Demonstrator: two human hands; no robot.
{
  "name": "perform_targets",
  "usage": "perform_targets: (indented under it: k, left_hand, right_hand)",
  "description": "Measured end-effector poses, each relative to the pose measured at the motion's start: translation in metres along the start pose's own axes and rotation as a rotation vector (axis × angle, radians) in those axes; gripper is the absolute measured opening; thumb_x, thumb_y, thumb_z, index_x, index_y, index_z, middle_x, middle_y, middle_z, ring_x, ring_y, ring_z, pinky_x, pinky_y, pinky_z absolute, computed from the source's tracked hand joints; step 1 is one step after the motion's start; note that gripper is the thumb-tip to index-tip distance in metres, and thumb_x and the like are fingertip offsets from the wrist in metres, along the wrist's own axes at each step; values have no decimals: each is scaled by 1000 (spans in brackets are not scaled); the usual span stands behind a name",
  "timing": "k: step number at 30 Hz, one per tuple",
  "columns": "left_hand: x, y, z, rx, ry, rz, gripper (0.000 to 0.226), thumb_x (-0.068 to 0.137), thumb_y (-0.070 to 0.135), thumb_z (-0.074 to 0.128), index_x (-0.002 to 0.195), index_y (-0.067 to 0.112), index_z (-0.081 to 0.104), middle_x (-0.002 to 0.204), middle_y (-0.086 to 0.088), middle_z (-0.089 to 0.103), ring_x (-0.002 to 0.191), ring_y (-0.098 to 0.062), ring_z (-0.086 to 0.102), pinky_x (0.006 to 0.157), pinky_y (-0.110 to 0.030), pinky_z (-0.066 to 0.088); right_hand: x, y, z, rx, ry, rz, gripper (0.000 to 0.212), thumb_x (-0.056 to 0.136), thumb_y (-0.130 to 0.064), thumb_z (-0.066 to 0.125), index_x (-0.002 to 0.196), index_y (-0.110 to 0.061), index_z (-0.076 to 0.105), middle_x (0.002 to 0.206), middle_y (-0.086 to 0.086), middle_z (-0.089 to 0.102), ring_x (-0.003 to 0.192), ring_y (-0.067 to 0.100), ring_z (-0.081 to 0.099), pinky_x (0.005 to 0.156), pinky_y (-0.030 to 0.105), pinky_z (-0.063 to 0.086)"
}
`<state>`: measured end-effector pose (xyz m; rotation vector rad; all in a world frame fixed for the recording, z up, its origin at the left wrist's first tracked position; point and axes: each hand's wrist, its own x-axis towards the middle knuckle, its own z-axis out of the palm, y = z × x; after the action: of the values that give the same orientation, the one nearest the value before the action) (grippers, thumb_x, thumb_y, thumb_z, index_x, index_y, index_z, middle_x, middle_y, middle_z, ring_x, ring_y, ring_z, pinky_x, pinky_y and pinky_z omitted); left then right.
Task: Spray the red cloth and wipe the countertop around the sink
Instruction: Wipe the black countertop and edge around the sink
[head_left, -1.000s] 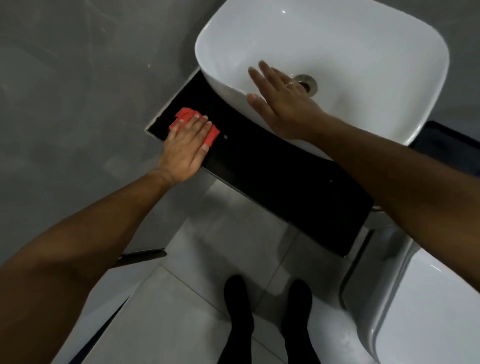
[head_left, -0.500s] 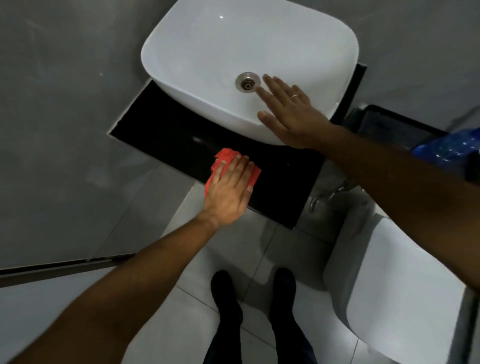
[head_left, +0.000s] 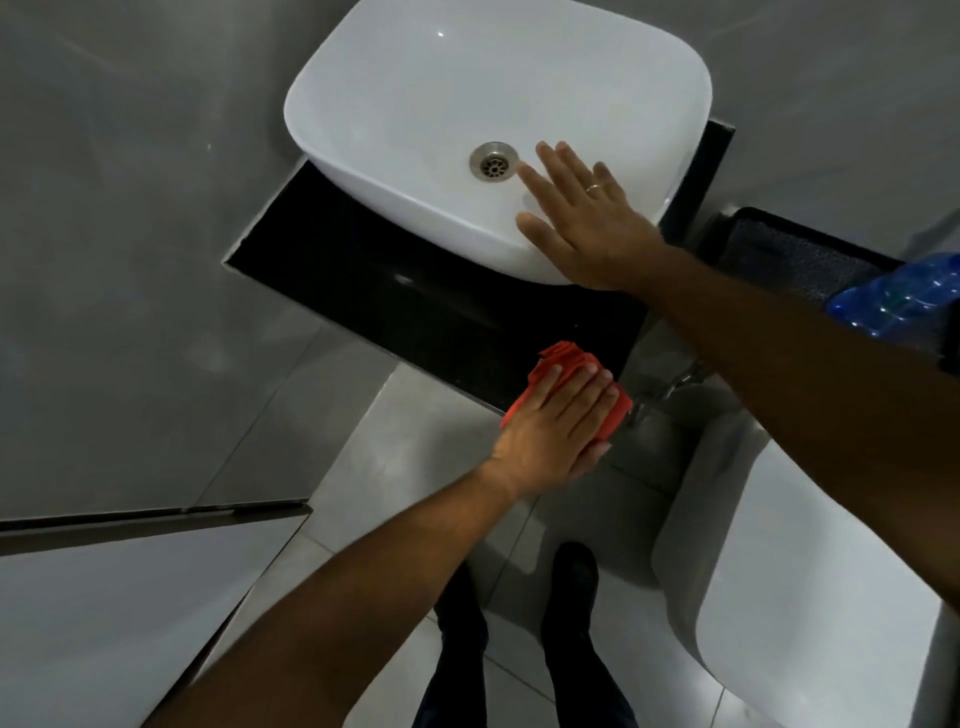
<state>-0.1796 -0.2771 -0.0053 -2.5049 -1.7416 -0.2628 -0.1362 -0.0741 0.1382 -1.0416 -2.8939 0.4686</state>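
Observation:
A white basin sink (head_left: 415, 93) sits on a black countertop (head_left: 363, 280). My left hand (head_left: 556, 426) lies flat on the red cloth (head_left: 566, 364) and presses it onto the counter's near right corner, at the front edge. The cloth sticks out past my fingertips and to their right. My right hand (head_left: 582, 218) rests open, palm down, on the sink's front right rim, fingers pointing at the metal drain (head_left: 493, 161). No spray bottle can be made out for certain.
A white toilet (head_left: 810, 597) stands at the lower right, close to the counter's end. A dark mat (head_left: 789, 260) and a blue plastic bottle (head_left: 898, 301) lie at the right edge. Grey walls flank the counter. My feet (head_left: 519, 597) stand on pale floor tiles.
My left hand has slid the red cloth along the counter's front edge from the left end to the near right corner. My right hand has stayed on the sink rim.

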Motion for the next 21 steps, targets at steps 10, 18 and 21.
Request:
perform_targets:
  k: [10,18,21]
  left_hand:
    - [-45,-160,-1,-18,53,60,66,103,53,29,142,4,52,145,-19,55,137,-36,49,115,-54,34]
    - [-96,-320,-20,35,172,-340,58,104,38,25,145,2,45,149,-20,49,142,-35,39,117,-51,26]
    - [-111,-357,-23,-8,252,-570,56,105,34,25,148,3,40,153,-18,44,146,-33,34,119,-52,25]
  right_hand:
    - [1,0,1,-37,20,-22,86,89,-77,1,159,-28,5,169,4,-4,155,21,-7,125,52,2]
    - [25,-25,8,-63,-56,-80,86,87,-80,3,158,-32,-2,168,1,-14,152,17,-22,124,54,-7]
    - [43,-47,14,-24,-32,-94,83,90,-76,9,158,-31,-1,168,1,-11,153,18,-19,124,55,-5]
